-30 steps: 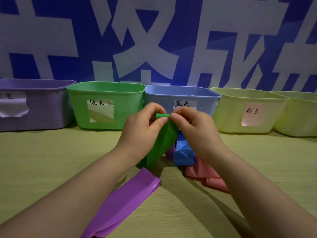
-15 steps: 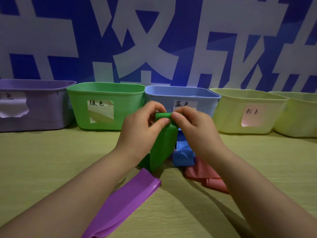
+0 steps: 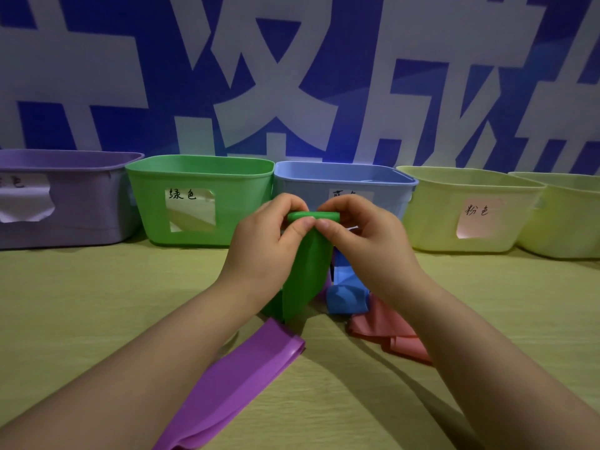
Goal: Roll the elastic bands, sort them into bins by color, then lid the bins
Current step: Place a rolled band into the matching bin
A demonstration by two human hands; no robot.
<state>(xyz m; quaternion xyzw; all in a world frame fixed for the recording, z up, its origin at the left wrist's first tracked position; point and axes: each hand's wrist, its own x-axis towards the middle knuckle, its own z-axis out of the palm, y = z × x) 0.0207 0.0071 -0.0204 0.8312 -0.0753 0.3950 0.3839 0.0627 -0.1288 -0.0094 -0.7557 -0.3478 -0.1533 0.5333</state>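
Both hands hold a green elastic band (image 3: 306,274) up above the table, its top end rolled into a small tube. My left hand (image 3: 269,245) and my right hand (image 3: 367,241) pinch that roll between thumbs and fingertips; the rest of the band hangs down to the table. A purple band (image 3: 240,384) lies flat under my left forearm. A blue band (image 3: 345,295) and a pink band (image 3: 386,332) lie crumpled under my right wrist. At the back stand a purple bin (image 3: 81,203), a green bin (image 3: 201,170), a blue bin (image 3: 383,186) and a pale yellow bin (image 3: 435,209) with a pink label.
Another pale yellow bin (image 3: 565,219) stands at the far right. All bins are open-topped and line up against a blue and white wall. The wooden table (image 3: 97,303) stretches in front of the bins. No lids are in view.
The rolled top of the green band has grown wider and thicker between my fingertips, and the hanging part has shortened slightly. The other bands and the bins have not moved.
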